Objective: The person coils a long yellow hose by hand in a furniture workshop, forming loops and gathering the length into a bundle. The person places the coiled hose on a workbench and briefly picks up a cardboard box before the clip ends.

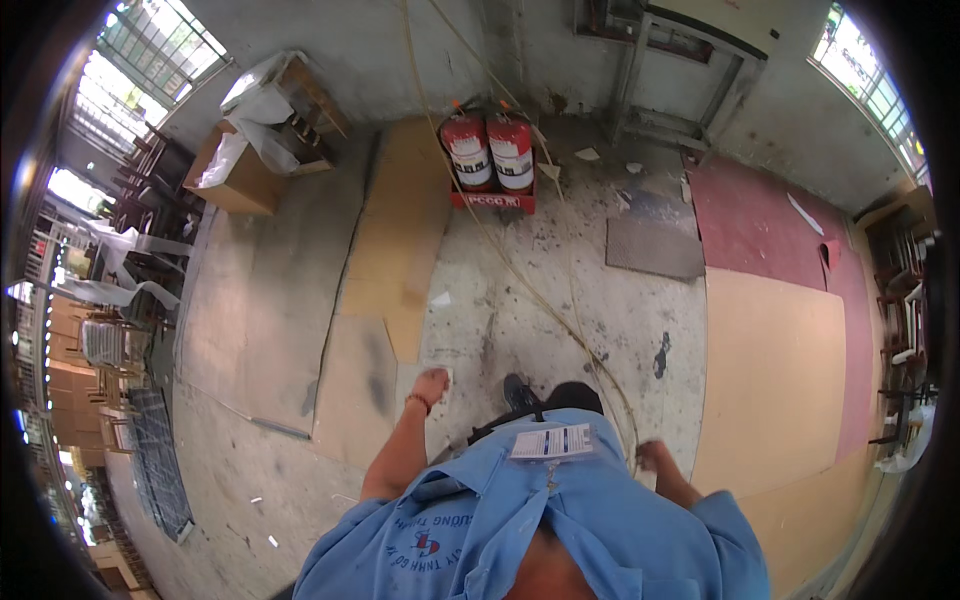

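Wide concrete floor (520, 300) patched with tan boards (400, 220) and a red mat (750, 220). Two red fire extinguishers (490, 150) upright in a red stand by the far wall, well apart from both hands. Thin cord (540, 295) trailing across the floor toward the right side. Left hand (432, 385) swung forward, forearm bare, fingers curled shut, nothing visibly held. Right hand (655, 457) low beside the blue shirt (520, 520), blurred; fingers' grip impossible to tell.

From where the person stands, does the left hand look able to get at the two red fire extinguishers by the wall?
Probably not. The left hand hangs beside the body, and a wide stretch of bare concrete floor separates it from the fire extinguishers. Nothing blocks the way; they just look too far off.
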Demonstrator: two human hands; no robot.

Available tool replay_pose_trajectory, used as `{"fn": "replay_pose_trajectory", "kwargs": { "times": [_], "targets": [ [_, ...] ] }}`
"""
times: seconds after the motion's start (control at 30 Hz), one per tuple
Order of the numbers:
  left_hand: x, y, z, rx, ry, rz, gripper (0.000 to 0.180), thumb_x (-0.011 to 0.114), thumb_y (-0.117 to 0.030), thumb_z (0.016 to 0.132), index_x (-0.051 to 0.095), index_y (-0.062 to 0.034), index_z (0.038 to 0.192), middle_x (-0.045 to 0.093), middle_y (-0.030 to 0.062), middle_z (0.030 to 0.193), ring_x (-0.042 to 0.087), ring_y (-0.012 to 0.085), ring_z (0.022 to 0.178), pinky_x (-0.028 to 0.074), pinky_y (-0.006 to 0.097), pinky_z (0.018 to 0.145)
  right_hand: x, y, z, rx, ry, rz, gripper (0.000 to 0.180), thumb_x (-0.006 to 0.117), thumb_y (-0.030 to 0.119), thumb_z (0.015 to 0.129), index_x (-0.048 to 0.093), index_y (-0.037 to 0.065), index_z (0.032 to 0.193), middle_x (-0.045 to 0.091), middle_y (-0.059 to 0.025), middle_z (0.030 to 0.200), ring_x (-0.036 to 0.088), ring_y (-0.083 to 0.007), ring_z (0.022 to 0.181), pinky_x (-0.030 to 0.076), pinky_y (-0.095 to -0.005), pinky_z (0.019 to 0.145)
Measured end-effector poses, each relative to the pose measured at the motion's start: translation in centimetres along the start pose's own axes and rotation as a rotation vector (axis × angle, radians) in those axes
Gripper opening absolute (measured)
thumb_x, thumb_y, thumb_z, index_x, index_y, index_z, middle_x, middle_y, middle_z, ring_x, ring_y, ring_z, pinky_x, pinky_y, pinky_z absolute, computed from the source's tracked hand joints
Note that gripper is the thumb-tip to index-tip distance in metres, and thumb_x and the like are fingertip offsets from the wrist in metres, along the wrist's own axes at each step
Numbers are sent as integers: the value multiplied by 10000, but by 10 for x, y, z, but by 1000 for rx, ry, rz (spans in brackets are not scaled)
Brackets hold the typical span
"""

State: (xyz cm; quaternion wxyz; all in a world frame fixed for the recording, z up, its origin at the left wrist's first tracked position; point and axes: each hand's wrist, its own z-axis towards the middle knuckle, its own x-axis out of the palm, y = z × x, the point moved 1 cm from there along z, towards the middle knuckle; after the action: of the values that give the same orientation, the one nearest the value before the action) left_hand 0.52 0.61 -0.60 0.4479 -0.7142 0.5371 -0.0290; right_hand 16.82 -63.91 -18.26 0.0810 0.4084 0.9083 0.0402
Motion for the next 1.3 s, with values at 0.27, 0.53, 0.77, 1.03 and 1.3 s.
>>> {"fn": "replay_pose_trajectory", "kwargs": {
  "times": [0.27, 0.53, 0.77, 1.03, 1.3],
  "targets": [
    [-72, -274, 196, 365, -6, -342, 266, 501, -262, 931, 599, -40, 1042, 646, 34, 872, 620, 114, 753, 495, 258, 616, 65, 179, -153, -492, -69, 41, 123, 574, 97, 825, 601, -19, 859, 597, -134, 708, 597, -279, 599, 436, -405, 465],
    [-217, -532, 338, 680, -230, -14, 283, 489, -274, 943, 592, -27, 1036, 633, 36, 838, 606, 102, 683, 484, 254, 587, 99, 579, -128, -704, -206, 236, 301, 490, 150, 854, 572, -11, 1094, 631, -110, 855, 595, -177, 602, 484, -313, 524],
    [-381, -838, 454, 1045, -602, 76, 325, 519, -327, 876, 651, -34, 929, 658, 159, 822, 652, 278, 707, 507, 380, 674, 121, 680, -115, -839, -337, 379, 307, 492, 171, 846, 590, -19, 1067, 636, -123, 861, 606, -180, 632, 485, -287, 524],
    [-469, -1098, 627, 1095, -1022, 565, 361, 401, -308, 904, 639, -42, 958, 614, 194, 1069, 585, 386, 987, 478, 467, 852, 269, 566, -85, -131, -356, 510, 203, 601, 200, 702, 644, 46, 826, 624, -134, 752, 631, -257, 740, 508, -403, 655],
    [-527, -1246, 826, 1205, -477, 764, 126, 518, -215, 842, 538, -100, 793, 509, 51, 676, 467, 172, 554, 385, 327, 478, 372, 598, -111, -185, -378, -722, 438, 752, 269, 610, 683, 192, 1036, 671, -78, 1025, 630, -254, 963, 498, -400, 805]
  ]
}}
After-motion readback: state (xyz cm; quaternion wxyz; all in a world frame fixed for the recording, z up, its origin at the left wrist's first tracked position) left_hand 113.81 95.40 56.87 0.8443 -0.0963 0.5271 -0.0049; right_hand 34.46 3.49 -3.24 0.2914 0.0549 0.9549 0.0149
